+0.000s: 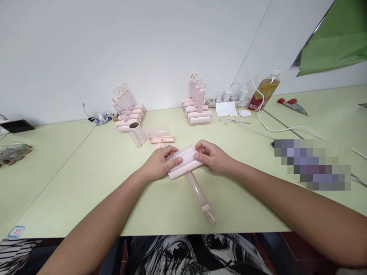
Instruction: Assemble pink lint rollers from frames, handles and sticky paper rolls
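A pink lint roller (pixel 185 163) lies on the pale green table (pixel 86 172), its clear handle (pixel 198 191) pointing toward me. My left hand (pixel 159 162) grips the left end of its head, thumb on top. My right hand (pixel 210 154) pinches the right end, fingers curled over the translucent cover. Just beyond my hands lie a loose roll (pixel 137 134) and a separate pink cover piece (pixel 161 136).
Two groups of finished pink rollers stand at the back, one at the left (pixel 127 110) and one at the centre (pixel 197 105). A power strip with chargers (pixel 229 97), a bottle (pixel 263 91), white cables (pixel 286 128), red-handled pliers (pixel 292 105) and a blurred patch (pixel 312 164) sit right.
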### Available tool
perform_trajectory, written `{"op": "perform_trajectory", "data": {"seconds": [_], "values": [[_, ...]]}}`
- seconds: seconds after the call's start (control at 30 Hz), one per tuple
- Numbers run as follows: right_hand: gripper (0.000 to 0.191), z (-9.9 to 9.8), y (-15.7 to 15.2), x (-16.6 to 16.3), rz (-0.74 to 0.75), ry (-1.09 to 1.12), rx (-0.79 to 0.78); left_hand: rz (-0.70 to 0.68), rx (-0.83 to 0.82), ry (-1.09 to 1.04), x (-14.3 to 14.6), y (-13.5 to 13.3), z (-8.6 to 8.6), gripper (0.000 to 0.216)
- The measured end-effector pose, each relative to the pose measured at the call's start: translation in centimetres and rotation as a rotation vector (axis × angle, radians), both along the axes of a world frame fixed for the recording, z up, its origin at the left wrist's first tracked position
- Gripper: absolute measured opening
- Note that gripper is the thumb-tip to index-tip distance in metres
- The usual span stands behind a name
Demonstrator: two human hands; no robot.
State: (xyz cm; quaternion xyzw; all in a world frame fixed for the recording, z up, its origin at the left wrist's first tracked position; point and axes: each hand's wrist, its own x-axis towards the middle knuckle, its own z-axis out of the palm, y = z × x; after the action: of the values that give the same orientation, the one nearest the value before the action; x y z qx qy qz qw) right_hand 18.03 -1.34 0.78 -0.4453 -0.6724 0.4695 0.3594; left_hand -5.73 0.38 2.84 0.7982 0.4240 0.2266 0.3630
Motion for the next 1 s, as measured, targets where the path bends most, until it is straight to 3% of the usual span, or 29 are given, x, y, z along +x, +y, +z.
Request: {"op": "perform_trajectory", "data": {"seconds": [1.0], "values": [[0.023, 0.20, 0.02, -0.10, 0.017, 0.001, -0.019, -0.001, 0.000, 0.019, 0.09, -0.10, 0.28, 0.046]]}}
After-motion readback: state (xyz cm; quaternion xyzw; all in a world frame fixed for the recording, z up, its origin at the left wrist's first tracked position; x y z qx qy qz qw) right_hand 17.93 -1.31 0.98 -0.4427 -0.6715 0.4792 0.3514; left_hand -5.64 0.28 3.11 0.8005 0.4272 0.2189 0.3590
